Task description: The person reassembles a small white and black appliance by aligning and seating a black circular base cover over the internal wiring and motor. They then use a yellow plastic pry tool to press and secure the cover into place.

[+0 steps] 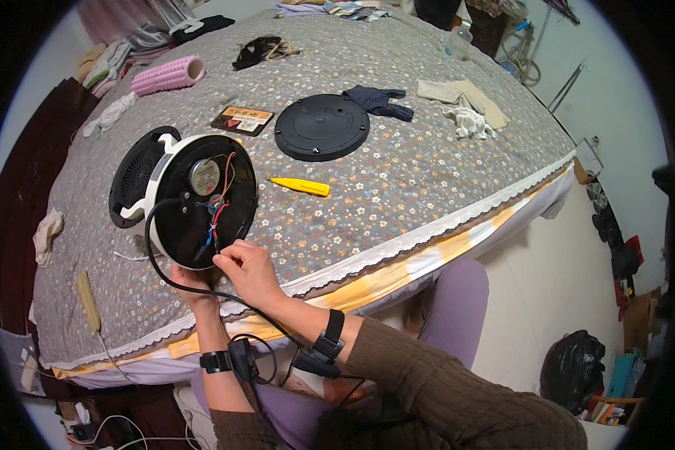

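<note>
The right hand (249, 268) has its thumb and forefinger pinched together on the dark lower end of a wire bundle (217, 225), just inside the bottom rim of a round appliance (174, 229). The left hand (195, 283) grips that appliance from below at its lower edge (its fingertips are hidden behind the rim, so their exact hold cannot be told). The appliance stands tilted up on the bed (367, 217), directly beyond both hands, its open black inside facing the person; a silver disc-shaped part (205, 178) sits in the upper half, with red and blue wires running below it. A round black grille (139, 174) adjoins it on the left, beside a white bracket. Both forearms reach away from the body: the left one rises nearly straight from the lower edge, while the right one slants in from the lower right, its wrist bent so the fingers point left. Each wears a black strap near the wrist, and the brown sleeves end short of them. A black cord (149, 238) loops from the appliance round its left side and across the left hand. Beyond the right hand lie a yellow tool (300, 186) and, farther off, a round black cover (322, 129).
</note>
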### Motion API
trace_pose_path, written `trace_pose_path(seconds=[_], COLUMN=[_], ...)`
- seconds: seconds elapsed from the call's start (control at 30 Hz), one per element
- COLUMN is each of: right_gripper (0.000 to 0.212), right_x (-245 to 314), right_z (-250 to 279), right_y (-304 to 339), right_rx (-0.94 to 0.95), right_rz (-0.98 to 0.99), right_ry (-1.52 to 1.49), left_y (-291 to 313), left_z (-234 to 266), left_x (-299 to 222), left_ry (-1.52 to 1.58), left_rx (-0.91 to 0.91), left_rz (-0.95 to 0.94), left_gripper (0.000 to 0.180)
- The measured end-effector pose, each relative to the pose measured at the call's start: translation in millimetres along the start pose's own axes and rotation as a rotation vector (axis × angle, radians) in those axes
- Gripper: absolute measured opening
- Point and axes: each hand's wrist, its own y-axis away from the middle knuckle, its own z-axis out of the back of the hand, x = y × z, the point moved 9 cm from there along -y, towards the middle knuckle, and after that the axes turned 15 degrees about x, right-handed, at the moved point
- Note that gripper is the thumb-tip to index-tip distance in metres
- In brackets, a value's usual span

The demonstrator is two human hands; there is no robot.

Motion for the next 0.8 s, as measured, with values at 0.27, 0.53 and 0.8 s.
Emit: trace_pose_path(seconds=[0.27,0.53,0.8], right_gripper=[0.021,0.022,0.045], right_x=[7.2,-39.8,-51.2], right_z=[18.6,230.1,241.0], right_y=[-4.3,-43.0,-77.0], right_rx=[0.245,-0.514,-0.535], right_rz=[-0.041,-0.243,-0.371], right_ry=[0.093,-0.456,-0.245], left_y=[-0.4,-2.5,5.7], left_z=[5.5,22.7,1.1], left_x=[2.5,23.2,2.1], left_ry=[-0.039,0.095,-0.118], left_rx=[-0.015,-0.035,-0.015], left_rz=[0.003,-0.032,-0.059], left_gripper=[0.036,0.031,0.025])
